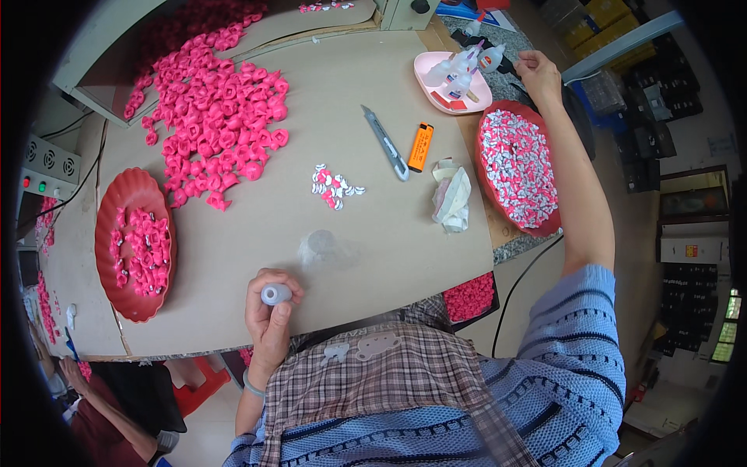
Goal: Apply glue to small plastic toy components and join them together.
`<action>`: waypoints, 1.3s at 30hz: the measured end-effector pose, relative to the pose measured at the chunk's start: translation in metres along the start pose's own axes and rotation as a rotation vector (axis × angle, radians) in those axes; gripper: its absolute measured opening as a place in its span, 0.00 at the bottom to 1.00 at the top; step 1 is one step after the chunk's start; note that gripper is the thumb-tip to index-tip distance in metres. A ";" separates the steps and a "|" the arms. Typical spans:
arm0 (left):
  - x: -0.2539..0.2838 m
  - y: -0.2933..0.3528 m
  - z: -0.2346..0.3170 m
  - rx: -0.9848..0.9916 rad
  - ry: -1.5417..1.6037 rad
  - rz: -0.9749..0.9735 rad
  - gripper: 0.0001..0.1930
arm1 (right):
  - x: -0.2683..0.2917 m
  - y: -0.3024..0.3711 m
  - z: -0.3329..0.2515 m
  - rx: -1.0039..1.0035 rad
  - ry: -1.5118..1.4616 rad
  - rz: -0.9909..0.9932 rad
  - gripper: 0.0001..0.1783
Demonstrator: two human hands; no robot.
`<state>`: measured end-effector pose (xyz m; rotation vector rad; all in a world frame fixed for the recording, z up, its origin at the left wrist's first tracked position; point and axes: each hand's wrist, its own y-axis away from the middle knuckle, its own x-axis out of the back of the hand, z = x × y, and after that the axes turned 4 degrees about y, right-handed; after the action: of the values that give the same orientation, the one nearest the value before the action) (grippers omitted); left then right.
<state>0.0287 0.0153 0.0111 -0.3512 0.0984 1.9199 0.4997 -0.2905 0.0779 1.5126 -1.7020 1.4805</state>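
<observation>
Near the front edge of the table my left hand [264, 319] is wrapped round a small whitish plastic bottle [275, 293], its round hollow end turned upward. My right hand [538, 78] reaches to the far right, beyond a red scalloped bowl [482, 175] of small pink and white pieces. Its fingers are pinched together beside a dark object; what they hold, if anything, is too small to make out. Just left of it, a pink dish [422, 71] bears several squeeze bottles [461, 70]. A few pink and white pieces [334, 187] lie mid-table.
A heap of bright pink moulded pieces [222, 117] covers the far left. Another red scalloped bowl [105, 233] holds pink pieces. A utility knife [385, 144], an orange lighter [421, 147] and crumpled paper [453, 198] lie right of centre. Another person's arm [117, 416] shows lower left.
</observation>
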 end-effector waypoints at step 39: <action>0.007 0.005 -0.005 -0.063 0.068 -0.071 0.16 | 0.051 0.191 -0.161 0.640 -0.012 -0.310 0.08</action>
<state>0.0224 0.0184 0.0035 -0.4562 0.0696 1.8444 0.2617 -0.2014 0.0956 1.9823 -0.9613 1.9346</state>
